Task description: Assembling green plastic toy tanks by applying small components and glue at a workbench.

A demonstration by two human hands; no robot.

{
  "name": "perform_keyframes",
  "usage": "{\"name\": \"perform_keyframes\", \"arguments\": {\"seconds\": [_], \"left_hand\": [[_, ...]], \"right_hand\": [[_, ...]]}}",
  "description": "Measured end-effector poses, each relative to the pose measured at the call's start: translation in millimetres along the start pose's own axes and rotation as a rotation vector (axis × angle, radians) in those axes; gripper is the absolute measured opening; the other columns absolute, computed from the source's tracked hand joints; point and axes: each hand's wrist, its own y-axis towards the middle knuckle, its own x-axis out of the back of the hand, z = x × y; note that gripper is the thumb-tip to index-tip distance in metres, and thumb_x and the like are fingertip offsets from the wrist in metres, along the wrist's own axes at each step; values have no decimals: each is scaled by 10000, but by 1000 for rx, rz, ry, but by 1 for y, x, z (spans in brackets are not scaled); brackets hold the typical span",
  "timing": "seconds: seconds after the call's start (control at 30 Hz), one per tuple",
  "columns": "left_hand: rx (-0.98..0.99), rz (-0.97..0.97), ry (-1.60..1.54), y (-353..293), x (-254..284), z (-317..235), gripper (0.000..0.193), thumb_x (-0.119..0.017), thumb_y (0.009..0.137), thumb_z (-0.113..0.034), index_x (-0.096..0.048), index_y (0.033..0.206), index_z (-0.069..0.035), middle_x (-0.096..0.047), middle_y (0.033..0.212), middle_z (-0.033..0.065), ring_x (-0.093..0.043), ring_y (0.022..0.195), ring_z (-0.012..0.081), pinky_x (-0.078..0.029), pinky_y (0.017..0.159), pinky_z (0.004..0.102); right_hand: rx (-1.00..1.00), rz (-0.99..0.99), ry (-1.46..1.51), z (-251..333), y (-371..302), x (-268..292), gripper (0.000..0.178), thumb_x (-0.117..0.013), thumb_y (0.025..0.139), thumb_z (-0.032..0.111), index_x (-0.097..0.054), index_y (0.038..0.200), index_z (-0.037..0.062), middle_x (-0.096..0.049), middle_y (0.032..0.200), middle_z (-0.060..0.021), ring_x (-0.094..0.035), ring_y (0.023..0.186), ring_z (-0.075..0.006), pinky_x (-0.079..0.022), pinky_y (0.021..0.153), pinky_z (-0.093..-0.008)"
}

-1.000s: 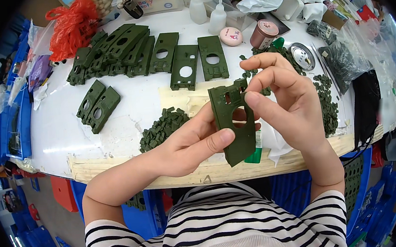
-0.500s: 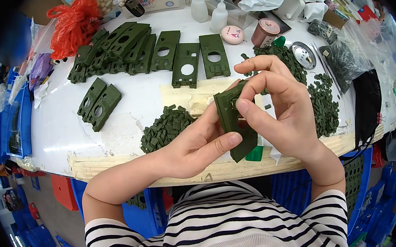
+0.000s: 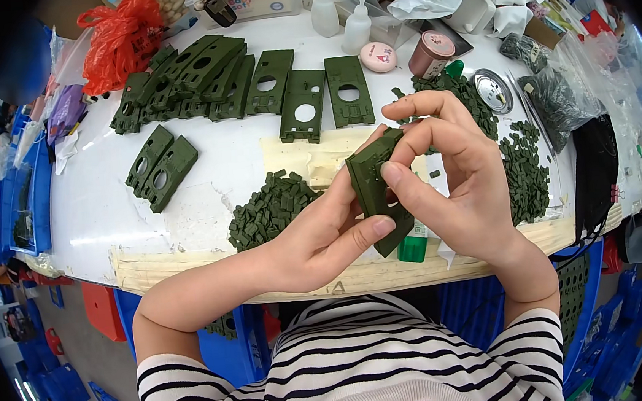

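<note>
My left hand [image 3: 305, 240] is closed around the edges of a dark green plastic model tank hull [image 3: 370, 188], held tilted above the table's front edge. The thumb lies along its near side. My right hand [image 3: 465, 188] is curled, its thumb and forefinger pinched against the hull's right side. Whatever sits between those fingertips is hidden. Below the hull, a small bottle with a green cap [image 3: 412, 249] lies on the table. A heap of small green plastic pieces [image 3: 272, 212] is beside my left wrist, and another heap [image 3: 526, 175] lies right of my right hand.
Similar hulls [image 3: 301, 107] stand in a row and a stack at the back; a pair [image 3: 162, 168] lies at left. Behind are squeeze bottles [image 3: 357, 28], a pink tin [image 3: 431, 52], a round metal dish [image 3: 492, 90] and a red plastic bag [image 3: 122, 42]. Tweezers [image 3: 525, 110] lie at right.
The hull has tilted and turned slightly in my left hand, its lower end rising, so more of the green-capped bottle shows. My right fingers stay pinched against it.
</note>
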Motion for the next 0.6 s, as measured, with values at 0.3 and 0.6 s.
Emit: {"name": "perform_keyframes", "arguments": {"seconds": [0.3, 0.6], "left_hand": [[74, 36, -6, -2, 2, -1, 679, -410, 999, -121, 50, 1481, 9, -325, 1393, 141, -376, 1260, 176, -330, 1033, 332], [69, 37, -121, -1, 2, 2, 650, -411, 999, -133, 3, 1483, -7, -344, 1371, 123, -377, 1254, 171, -333, 1035, 338]], "right_hand": [[34, -17, -58, 0, -1, 0, 71, -677, 745, 21, -613, 773, 7, -526, 1134, -149, -505, 1059, -191, -374, 932, -325], [96, -53, -135, 0, -1, -1, 99, -680, 736, 17, -582, 745, 16, -525, 1108, -144, -506, 1006, -178, -397, 881, -296]]}}
